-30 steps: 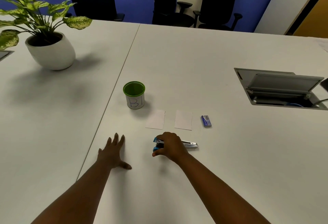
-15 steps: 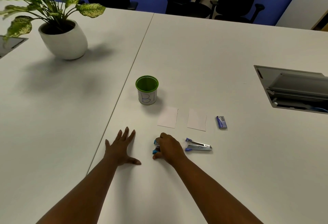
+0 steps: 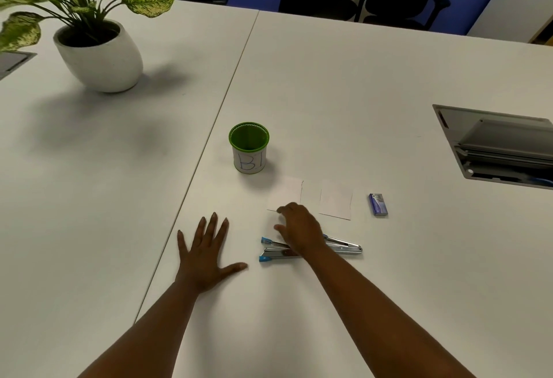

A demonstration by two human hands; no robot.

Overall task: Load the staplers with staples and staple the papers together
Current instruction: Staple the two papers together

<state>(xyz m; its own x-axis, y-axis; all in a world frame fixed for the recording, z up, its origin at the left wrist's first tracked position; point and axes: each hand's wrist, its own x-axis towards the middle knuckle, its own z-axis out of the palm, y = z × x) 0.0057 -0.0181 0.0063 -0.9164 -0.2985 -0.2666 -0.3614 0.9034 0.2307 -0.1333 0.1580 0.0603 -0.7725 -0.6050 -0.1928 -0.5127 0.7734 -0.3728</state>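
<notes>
Two hands are seen over the white table (image 3: 344, 84), and the change lies with the right one. Farthest left, the potted plant (image 3: 98, 51) is set well away from the work. The left hand (image 3: 206, 253) is laid flat on the table with fingers spread, as it was a second ago. Behind it, the green-rimmed cup (image 3: 249, 147) stands upright. The two blue staplers (image 3: 276, 250), gripped by the right hand half a second ago, are now left lying on the table, one opened out toward the right. The right hand (image 3: 299, 228) has been lifted off them and is reached, fingers loosely bent and holding nothing, toward the near corner of the left paper (image 3: 287, 192). The right paper (image 3: 335, 199) and the staple box (image 3: 378, 204) lie untouched, so loading is judged not yet begun.
</notes>
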